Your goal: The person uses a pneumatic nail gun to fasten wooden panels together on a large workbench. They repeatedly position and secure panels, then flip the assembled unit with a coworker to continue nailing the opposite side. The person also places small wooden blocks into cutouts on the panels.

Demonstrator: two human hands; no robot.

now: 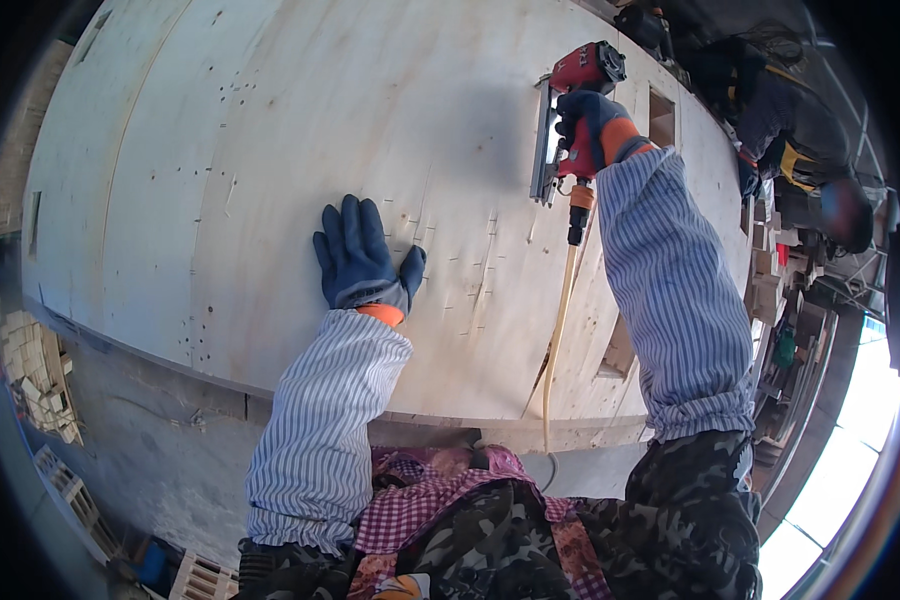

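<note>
A large pale plywood panel (370, 120) lies in front of me, with staples and small nail marks across its face. My left hand (355, 258), in a dark blue glove with an orange cuff, rests flat on it with the fingers stretched out. My right hand (600, 125), gloved alike, grips a red pneumatic stapler (582, 70) by its handle, above the right part of the panel. From the handle's lower end a yellowish air hose (560, 320) runs down toward me. Whether the stapler's nose touches the wood I cannot tell.
Rectangular cutouts (618, 350) open through the panel's right side. Stacked wood pieces (36, 375) stand at the left. Beyond the right edge are timber offcuts (768, 270) and another person (800, 130). The panel's near edge (450, 425) runs just before my body.
</note>
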